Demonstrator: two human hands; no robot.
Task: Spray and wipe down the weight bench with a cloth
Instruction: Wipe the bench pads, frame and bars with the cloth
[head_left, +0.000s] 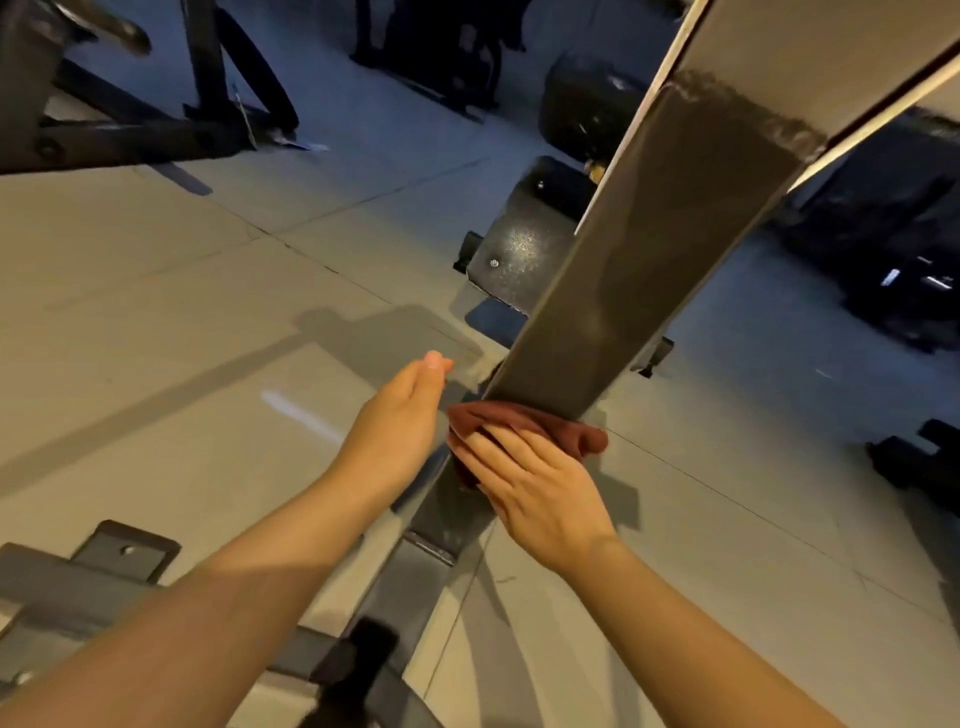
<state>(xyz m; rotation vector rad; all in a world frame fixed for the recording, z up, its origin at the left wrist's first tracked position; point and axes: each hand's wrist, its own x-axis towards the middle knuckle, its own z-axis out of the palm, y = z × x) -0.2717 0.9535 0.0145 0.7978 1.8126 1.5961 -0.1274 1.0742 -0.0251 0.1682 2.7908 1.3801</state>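
1. Cloth (524, 423), dark red and bunched, sits on the lower end of a slanted dark beam (649, 270) of the bench frame, just above a welded joint near the floor.
2. Right hand (535, 486) lies flat on the cloth with fingers straight, pressing it against the beam rather than gripping it.
3. Left hand (402, 415) hovers just beside the beam on its left, fingers straight and together, holding nothing and not clearly touching metal.
4. No spray bottle is in view, so I cannot tell whether this stretch is wet; a dull smear shows higher up the beam.
5. Risk: with only a flat palm on it, the cloth could slide off the sloping face and drop to the floor (182, 312), picking up grit that would then be rubbed onto the bench.
6. Risk: the bunched cloth covers only part of the beam's width, so the edges may stay unwiped.
7. Risk: the bracket edge below the hand could snag the cloth or scrape fingers on a downward stroke.
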